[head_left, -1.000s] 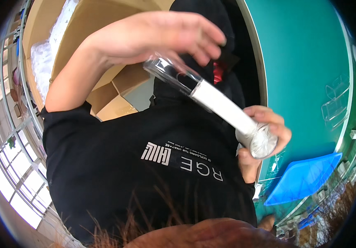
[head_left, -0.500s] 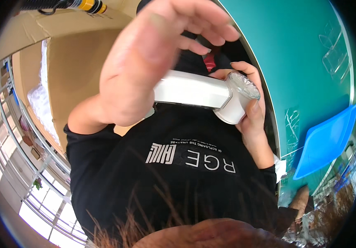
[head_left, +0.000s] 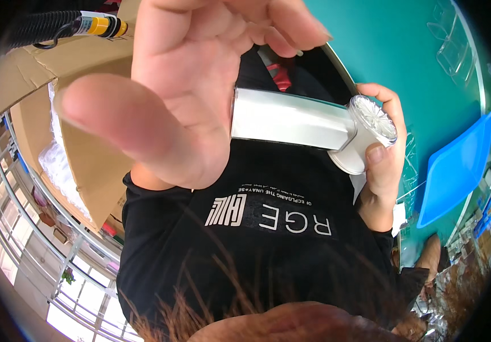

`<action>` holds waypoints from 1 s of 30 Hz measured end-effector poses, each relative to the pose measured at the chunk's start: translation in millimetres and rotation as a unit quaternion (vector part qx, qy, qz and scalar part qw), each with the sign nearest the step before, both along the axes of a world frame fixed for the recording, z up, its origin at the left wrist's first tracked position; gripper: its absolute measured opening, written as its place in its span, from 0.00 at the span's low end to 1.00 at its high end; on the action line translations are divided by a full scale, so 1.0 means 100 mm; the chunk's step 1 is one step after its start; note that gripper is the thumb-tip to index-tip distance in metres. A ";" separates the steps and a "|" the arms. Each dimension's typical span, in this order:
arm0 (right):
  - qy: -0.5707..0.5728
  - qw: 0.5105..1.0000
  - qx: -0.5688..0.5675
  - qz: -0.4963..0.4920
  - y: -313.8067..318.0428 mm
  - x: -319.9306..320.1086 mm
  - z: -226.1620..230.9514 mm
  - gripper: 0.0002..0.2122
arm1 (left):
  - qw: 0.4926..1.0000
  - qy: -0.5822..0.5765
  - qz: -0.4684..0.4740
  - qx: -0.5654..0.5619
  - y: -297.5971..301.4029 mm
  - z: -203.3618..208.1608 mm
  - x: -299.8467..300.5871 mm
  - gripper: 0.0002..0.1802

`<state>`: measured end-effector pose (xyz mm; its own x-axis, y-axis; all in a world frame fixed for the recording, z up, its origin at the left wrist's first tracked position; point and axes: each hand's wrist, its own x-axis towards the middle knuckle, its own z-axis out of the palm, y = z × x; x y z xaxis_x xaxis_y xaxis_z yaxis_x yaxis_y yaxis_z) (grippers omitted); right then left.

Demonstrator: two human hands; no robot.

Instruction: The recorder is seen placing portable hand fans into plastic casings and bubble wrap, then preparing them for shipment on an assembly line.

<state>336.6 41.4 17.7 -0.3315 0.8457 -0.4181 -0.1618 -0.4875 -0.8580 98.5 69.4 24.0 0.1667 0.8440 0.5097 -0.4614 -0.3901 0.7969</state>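
A white hand-held device [head_left: 291,117] with a long squared handle and a round head lies across in front of my chest. Its head carries a clear round cap with a ribbed, radial pattern. My right hand [head_left: 385,157] is wrapped around that head, thumb on the near side and fingers behind. Close to the camera, my left hand [head_left: 183,91] is open, palm showing, thumb spread out to the left and fingers partly bent. The handle's far end meets the edge of the left palm in view; whether they touch I cannot tell.
A green table [head_left: 371,45] lies to the right, with a blue tray [head_left: 456,168] and clear plastic pieces [head_left: 453,51] on it. An opened cardboard box [head_left: 94,148] with white wrapping stands at left, below a black hose [head_left: 40,28]. Another person's arm [head_left: 429,253] shows at lower right.
My left hand has turned so its palm shows, and the thumb has swung out to the left. My right hand and the white device have shifted right in the picture.
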 end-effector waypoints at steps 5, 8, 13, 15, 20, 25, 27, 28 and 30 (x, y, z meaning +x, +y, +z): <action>-0.136 0.894 0.425 0.046 0.09 0.12 -0.13 0.42 | 0.992 0.057 0.096 0.063 0.06 -0.01 -0.01 0.54; -0.305 0.684 0.663 0.001 0.16 0.12 -0.15 0.32 | 0.982 0.020 0.072 0.175 0.18 -0.07 0.07 0.53; -0.345 0.616 0.707 -0.041 0.12 0.16 -0.13 0.31 | 0.967 0.113 0.057 0.222 0.17 -0.05 0.06 0.55; -0.359 0.620 0.697 -0.032 0.13 0.19 -0.08 0.28 | 0.965 0.154 0.001 0.214 0.21 -0.03 0.07 0.55; -0.308 0.760 0.567 0.077 0.14 0.32 0.04 0.35 | 0.898 0.411 -0.153 -0.040 -0.05 0.10 0.17 0.31; -0.297 0.850 0.405 0.157 0.00 0.40 -0.05 0.45 | 0.862 0.445 -0.218 -0.112 -0.16 -0.04 0.23 0.26; -0.232 0.874 0.394 0.165 -0.02 0.45 -0.17 0.40 | 0.869 0.426 -0.222 -0.121 -0.17 -0.08 0.24 0.25; -0.236 0.874 0.390 0.166 -0.07 0.45 -0.19 0.40 | 0.860 0.423 -0.248 -0.141 -0.16 -0.09 0.24 0.25; -0.202 0.915 0.317 0.146 -0.13 0.42 -0.21 0.39 | 0.852 0.417 -0.273 -0.161 -0.14 -0.11 0.24 0.24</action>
